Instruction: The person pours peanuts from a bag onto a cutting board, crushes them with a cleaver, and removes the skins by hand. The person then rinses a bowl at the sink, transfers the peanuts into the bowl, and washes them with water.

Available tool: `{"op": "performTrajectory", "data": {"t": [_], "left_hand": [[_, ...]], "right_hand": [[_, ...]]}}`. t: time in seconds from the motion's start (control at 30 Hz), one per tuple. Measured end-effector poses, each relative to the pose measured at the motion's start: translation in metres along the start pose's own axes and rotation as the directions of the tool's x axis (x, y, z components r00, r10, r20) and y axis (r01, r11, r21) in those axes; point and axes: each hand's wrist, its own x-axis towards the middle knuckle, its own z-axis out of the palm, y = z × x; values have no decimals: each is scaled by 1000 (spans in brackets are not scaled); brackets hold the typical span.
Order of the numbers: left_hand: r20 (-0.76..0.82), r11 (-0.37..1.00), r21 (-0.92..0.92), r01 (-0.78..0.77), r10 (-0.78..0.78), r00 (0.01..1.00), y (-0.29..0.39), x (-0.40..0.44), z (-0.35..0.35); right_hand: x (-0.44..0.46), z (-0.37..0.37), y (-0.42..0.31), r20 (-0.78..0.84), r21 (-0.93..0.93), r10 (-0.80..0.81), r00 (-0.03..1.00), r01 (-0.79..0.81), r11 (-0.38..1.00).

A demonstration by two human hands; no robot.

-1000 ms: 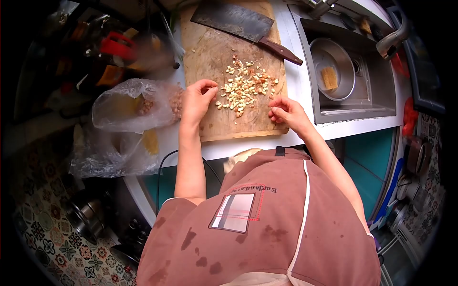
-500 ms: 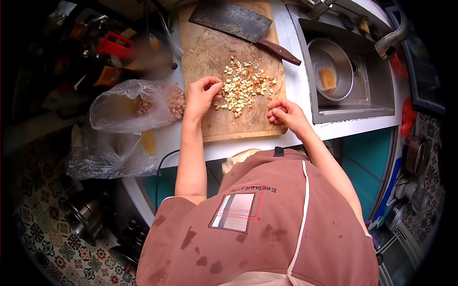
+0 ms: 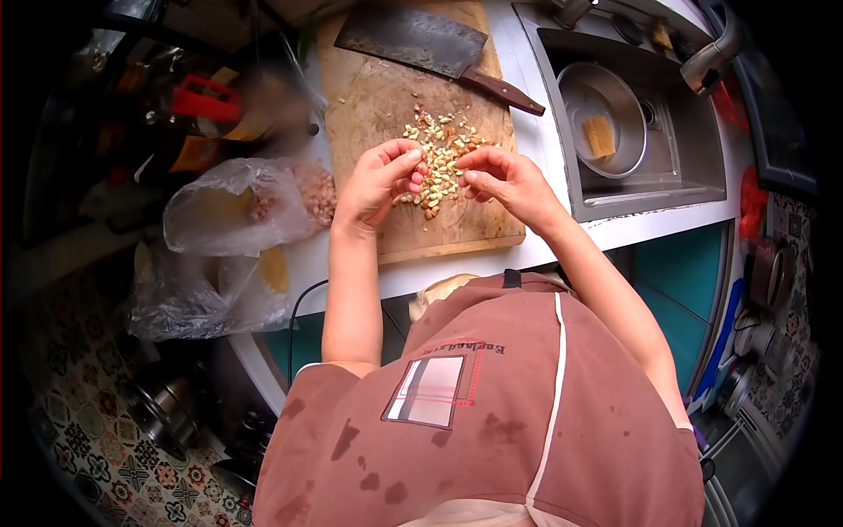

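Observation:
Peanuts (image 3: 436, 186), pale and mostly skinned with some reddish-brown bits, lie scattered over a worn wooden cutting board (image 3: 386, 105). Above their near part is my left hand (image 3: 373, 186), its thumb and fingers closed in a pinch; what sits between the fingertips is too small to make out. Opposite it, my right hand (image 3: 509, 186) reaches in from the right, with curled fingers and the thumb drawn close to the forefinger. Whatever it pinches is hidden. A cleaver (image 3: 408, 39) with a brown wooden handle rests across the far end of the board.
Left of the board, a clear plastic bag (image 3: 233, 204) holds pinkish peanuts, with another plastic bag (image 3: 206, 299) below it. On the right, a steel sink (image 3: 676, 158) contains a metal bowl (image 3: 634, 132) with a yellow sponge (image 3: 599, 136). The counter's front edge runs before my apron.
My right hand has moved left and away from me, from the board's right edge to over the peanuts. My left hand has shifted slightly right, so the hands are now close together.

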Motion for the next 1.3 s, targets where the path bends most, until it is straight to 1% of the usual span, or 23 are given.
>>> {"op": "performTrajectory", "data": {"t": [0.13, 0.23, 0.33, 0.47, 0.63, 0.67, 0.77, 0.83, 0.87, 0.93, 0.97, 1.0, 1.03, 1.1, 1.13, 1.2, 1.23, 1.3], "left_hand": [[69, 998, -20, -58, 59, 996, 0, -7, 13], [15, 993, 62, -104, 103, 995, -3, -12, 19], [-17, 981, 132, -143, 146, 989, -7, -15, 20], [-69, 971, 171, -169, 183, 981, -10, -17, 20], [-68, 952, 246, -183, 205, 976, -7, -19, 25], [-74, 945, 267, -189, 216, 974, -7, -19, 25], [-82, 864, 464, -193, 260, 962, -7, -19, 25], [-14, 874, 434, -218, 249, 968, -2, -22, 28], [20, 879, 419, -229, 243, 970, 2, -25, 28], [-25, 939, 255, -232, 247, 969, 9, -31, 26], [-49, 957, 169, -235, 246, 968, 12, -33, 23], [-123, 958, 129, -255, 270, 955, 13, -33, 17], [-195, 934, 241, -264, 313, 929, 13, -29, 6], [-299, 918, 352, -183, 295, 907, 7, -24, -16], [-281, 928, 334, -165, 265, 922, 5, -23, -23], [-244, 947, 298, -121, 199, 949, 2, -21, -32], [-236, 949, 292, -122, 195, 952, -2, -20, -33], [-220, 952, 276, -128, 193, 956, -8, -16, -33]], "right_hand": [[12, 16, -9, 30, 76, -4, 1000, 2, 997], [14, 20, -8, -8, 77, 30, 1000, -30, 997], [16, 19, -3, -55, 88, 29, 998, -25, 996], [15, 22, -8, -114, 3, -30, 993, 31, 1000], [17, 23, -4, -141, -98, -103, 985, 90, 991], [16, 24, -3, -135, -146, -124, 983, 104, 984], [15, 27, -2, -126, -293, -183, 975, 139, 946], [14, 29, -2, -132, -395, -220, 967, 152, 906], [14, 28, -1, -118, -527, -296, 948, 193, 828], [13, 25, 4, -59, -751, -436, 898, 248, 612], [13, 23, 6, -73, -756, -398, 915, 209, 620], [14, 20, 8, -85, -761, -359, 929, 173, 625], [14, 19, 10, -96, -764, -320, 942, 137, 630], [15, 14, 17, -77, -790, -378, 923, 175, 587], [14, 12, 18, -69, -803, -405, 912, 190, 565], [6, 5, 11, -71, -799, -328, 942, 143, 585], [3, 1, 8, -70, -797, -288, 955, 120, 591], [-3, -11, 13, -82, -730, -170, 982, 56, 681]]}}
